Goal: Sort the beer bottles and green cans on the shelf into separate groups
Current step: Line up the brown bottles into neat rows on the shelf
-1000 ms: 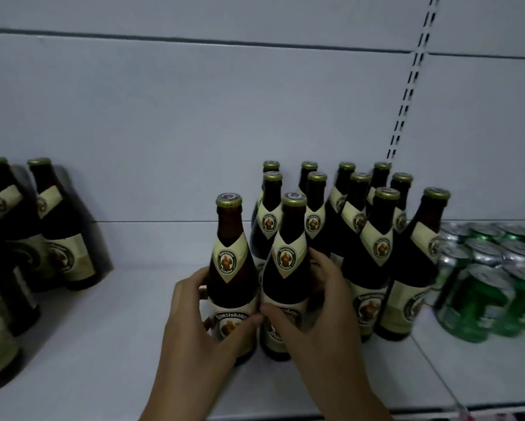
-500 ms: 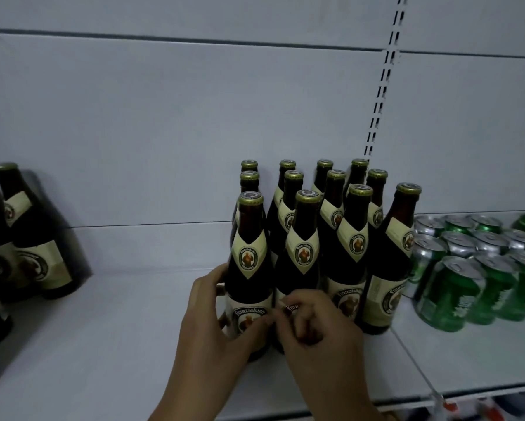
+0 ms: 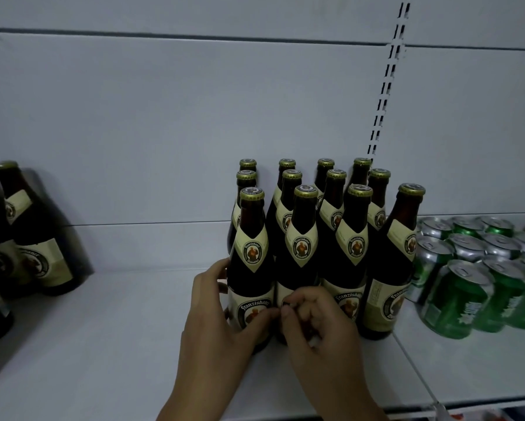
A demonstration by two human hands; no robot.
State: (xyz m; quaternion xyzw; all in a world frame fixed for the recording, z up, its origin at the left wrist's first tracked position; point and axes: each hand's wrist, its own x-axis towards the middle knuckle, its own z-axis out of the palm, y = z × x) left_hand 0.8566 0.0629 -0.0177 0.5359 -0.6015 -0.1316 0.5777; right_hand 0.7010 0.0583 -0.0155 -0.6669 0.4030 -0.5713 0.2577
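left hand (image 3: 221,323) wraps the front-left bottle (image 3: 250,268) low down: thumb laid across the belly label, fingers round its 9 o'clock side, tips hidden behind the glass. right hand (image 3: 312,323) is balled, fingers curled tight, knuckles at the foot of the next bottle (image 3: 303,247), which stands at 3 o'clock of the first. its thumb tip meets the left thumb. whether it pinches that bottle or only leans on it, i cannot tell.

both bottles stand upright in the front row of a packed block (image 3: 335,196) of bottles, three rows deep. the cans (image 3: 455,299) sit at 3 o'clock of the block, just beside its last bottle (image 3: 388,287), past a seam (image 3: 413,366) in the shelf (image 3: 103,344). toward 9 o'clock a wide stretch of white shelf runs to more bottles (image 3: 33,238) at the picture's edge, well apart. open shelf also runs from the hands toward 6 o'clock, to the front lip. the back panel (image 3: 164,132) stands close behind the block at 12 o'clock.

both forearms come up from 6 o'clock, converging, backs of the hands toward the camera.
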